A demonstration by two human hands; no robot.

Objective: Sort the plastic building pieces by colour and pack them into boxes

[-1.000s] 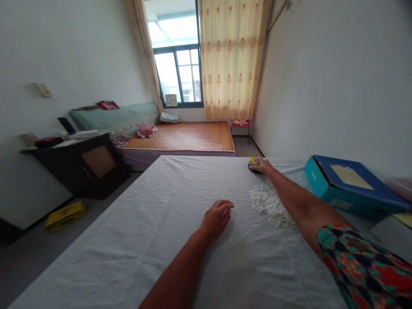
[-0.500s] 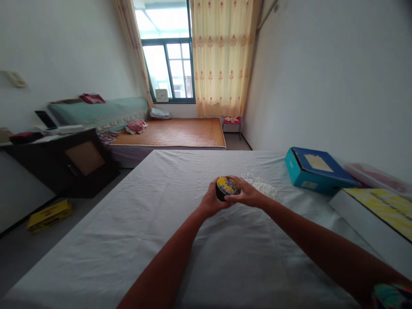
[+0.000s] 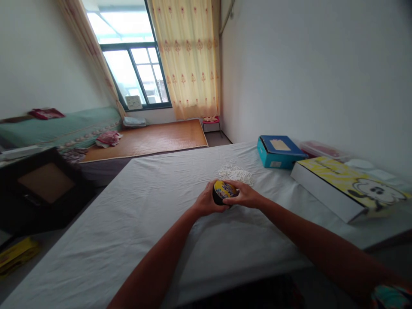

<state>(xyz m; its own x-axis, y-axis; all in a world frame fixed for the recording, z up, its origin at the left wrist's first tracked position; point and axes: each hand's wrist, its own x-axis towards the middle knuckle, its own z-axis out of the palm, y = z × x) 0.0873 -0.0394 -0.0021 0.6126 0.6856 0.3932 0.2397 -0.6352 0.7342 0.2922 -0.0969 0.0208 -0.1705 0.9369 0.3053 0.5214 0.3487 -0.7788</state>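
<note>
A small round black tin with a yellow printed lid [image 3: 223,189] rests just above the white sheet of the table [image 3: 135,214]. My left hand [image 3: 204,203] grips its left side. My right hand [image 3: 247,195] curls round its right side, fingers over the rim. Just behind the tin lies a scatter of several small white cards [image 3: 234,173].
A blue box [image 3: 277,151] and a long white box with a yellow cartoon lid [image 3: 341,184] sit at the right by the wall. A bed with a woven mat [image 3: 144,139] lies beyond. A dark cabinet [image 3: 41,189] stands at the left.
My right hand fetched the tin from the far side of the cards and brought it to the middle, where my left hand joined it. The view has swung to the right.
</note>
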